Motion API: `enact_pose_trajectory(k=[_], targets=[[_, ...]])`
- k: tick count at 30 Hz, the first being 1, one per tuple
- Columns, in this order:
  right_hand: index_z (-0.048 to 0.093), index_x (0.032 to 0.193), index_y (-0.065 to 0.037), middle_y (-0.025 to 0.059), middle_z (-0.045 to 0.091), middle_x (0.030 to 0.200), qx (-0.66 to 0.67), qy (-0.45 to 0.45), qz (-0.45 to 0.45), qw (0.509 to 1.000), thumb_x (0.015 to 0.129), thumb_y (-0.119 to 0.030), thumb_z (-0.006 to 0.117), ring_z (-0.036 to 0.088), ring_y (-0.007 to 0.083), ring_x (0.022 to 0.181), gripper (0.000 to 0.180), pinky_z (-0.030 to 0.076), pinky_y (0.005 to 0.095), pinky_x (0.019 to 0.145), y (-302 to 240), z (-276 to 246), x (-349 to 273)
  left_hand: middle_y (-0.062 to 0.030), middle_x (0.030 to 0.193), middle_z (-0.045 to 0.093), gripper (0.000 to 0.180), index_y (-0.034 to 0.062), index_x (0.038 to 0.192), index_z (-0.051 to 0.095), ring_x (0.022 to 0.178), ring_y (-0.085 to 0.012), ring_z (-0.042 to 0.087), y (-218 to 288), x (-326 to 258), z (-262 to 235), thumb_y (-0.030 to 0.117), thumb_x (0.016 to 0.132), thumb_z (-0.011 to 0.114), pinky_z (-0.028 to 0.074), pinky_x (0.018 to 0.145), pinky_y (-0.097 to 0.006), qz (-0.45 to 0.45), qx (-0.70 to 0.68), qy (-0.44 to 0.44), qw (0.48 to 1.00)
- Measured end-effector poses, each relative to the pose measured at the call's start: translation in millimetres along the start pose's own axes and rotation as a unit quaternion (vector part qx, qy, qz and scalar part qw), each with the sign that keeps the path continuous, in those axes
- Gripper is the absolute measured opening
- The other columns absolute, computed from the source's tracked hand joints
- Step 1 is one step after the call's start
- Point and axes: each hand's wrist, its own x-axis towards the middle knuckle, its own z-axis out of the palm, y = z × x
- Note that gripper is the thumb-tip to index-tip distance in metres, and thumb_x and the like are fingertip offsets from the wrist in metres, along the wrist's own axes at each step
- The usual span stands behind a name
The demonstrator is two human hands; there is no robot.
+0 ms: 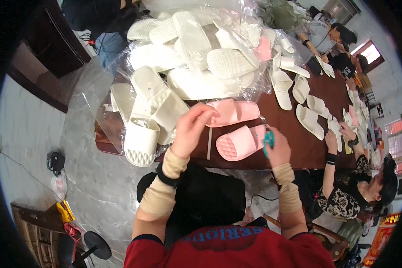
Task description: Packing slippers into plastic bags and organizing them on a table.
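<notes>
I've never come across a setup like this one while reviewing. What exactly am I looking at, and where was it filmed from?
There is no robot here: these are a person's bare hands. The single picture comes from a wide fisheye camera worn on that person's head, looking down, so straight edges bend near the rim.

On the brown table lies a heap of white slippers. In front of the person are an upper pink slipper and a lower pink slipper. The left hand is at the upper one; whether it grips it is unclear. The right hand holds a small teal tool beside the lower one. Other people work farther right.
</notes>
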Motion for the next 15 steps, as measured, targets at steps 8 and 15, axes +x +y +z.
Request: enact_pose_trajectory(k=[8, 15], targets=[[0.053, 0.118, -0.013, 0.0126, 0.057, 0.107, -0.277, -0.167, 0.121, 0.939, 0.082, -0.029, 0.060, 0.053, 0.0312, 0.101, 0.041, 0.050, 0.0426, 0.081, 89.9, 27.0, 7.6, -0.0033, 0.084, 0.047, 0.019, -0.0015, 0.096, 0.054, 0.079, -0.0140, 0.047, 94.5, -67.6, -130.1, 0.015, 0.097, 0.045, 0.042, 0.086, -0.036, 0.233, -0.057, 0.320, 0.916], [0.053, 0.121, -0.013, 0.0168, 0.046, 0.127, -0.201, -0.052, 0.028, 0.978, 0.085, -0.025, 0.058, 0.046, 0.0368, 0.112, 0.038, 0.044, 0.0441, 0.089, 87.6, 31.9, -4.3, 0.0016, 0.079, 0.044, 0.030, -0.0043, 0.116, 0.055, 0.078, -0.0089, 0.046, 78.9, -111.5, -268.5, 0.016, 0.096, 0.046, 0.041, 0.083, -0.030, 0.169, -0.048, 0.515, 0.839]])
